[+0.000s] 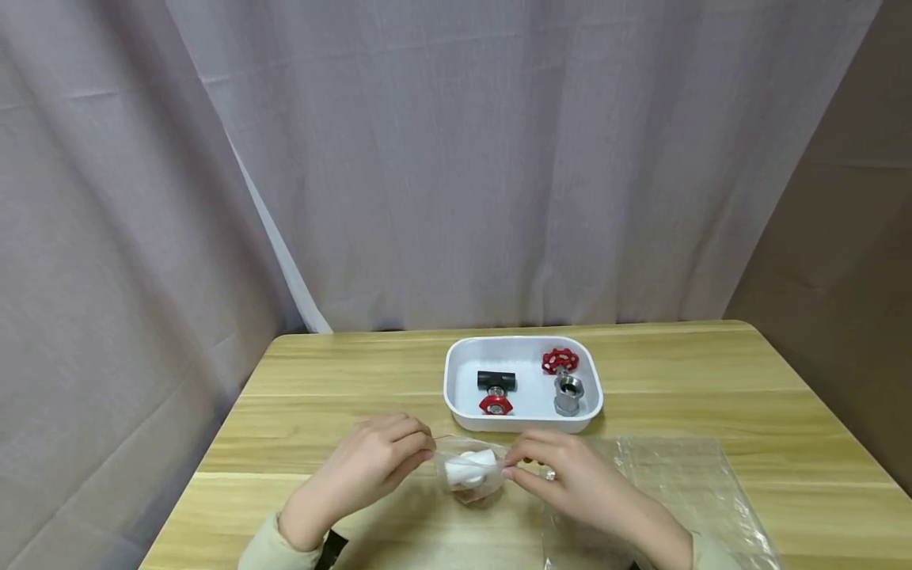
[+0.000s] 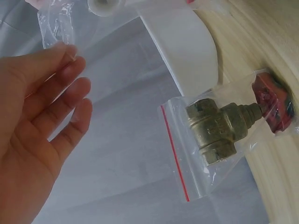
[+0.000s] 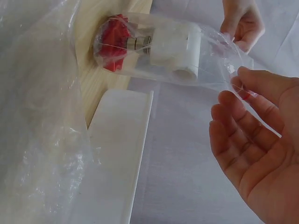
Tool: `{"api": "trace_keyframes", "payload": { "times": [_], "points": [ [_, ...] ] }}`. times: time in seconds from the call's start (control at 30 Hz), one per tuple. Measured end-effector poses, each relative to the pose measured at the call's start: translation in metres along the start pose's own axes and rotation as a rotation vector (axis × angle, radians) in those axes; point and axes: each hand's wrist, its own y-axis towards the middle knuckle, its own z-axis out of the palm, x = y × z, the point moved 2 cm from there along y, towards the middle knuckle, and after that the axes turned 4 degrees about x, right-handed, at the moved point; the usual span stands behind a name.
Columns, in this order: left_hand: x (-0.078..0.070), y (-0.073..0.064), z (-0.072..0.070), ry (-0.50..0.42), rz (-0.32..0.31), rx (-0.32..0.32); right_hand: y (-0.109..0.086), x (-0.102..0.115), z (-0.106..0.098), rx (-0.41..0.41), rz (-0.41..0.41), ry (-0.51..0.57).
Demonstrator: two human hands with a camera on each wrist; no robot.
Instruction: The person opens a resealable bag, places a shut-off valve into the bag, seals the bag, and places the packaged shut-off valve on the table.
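Between the two hands stands a clear zip bag [image 1: 492, 492], seen close in the right wrist view. Inside it is a white plastic valve [image 3: 170, 51] with its red handwheel [image 3: 114, 43] at the bag's bottom, near the tabletop. My left hand [image 1: 370, 459] pinches one upper corner of the bag between thumb and index finger. At the opposite corner, my right hand [image 1: 570, 475] pinches the bag by its red-lined opening. In the left wrist view, a brass valve [image 2: 217, 133] with a red handwheel lies in another red-lined zip bag on the table, near the left hand.
Behind the hands is a white tray [image 1: 525, 423]. A black valve [image 1: 496, 381] and a steel valve [image 1: 568, 396], both with red handwheels, lie in it. A large clear plastic bag [image 1: 684, 491] spreads flat at the right. Grey curtain [image 1: 456, 174] hangs behind the wooden table [image 1: 342, 380].
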Motion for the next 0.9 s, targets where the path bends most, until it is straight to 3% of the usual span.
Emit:
{"api": "trace_keyframes", "payload": {
  "times": [0.4,0.9],
  "points": [
    [-0.013,-0.005,-0.007,0.018,-0.026,-0.053,0.003,-0.005,0.0,-0.054,0.019,0.028],
    [-0.023,-0.009,-0.011,0.056,-0.019,-0.047,0.004,-0.007,0.004,-0.081,-0.045,0.027]
  ]
}}
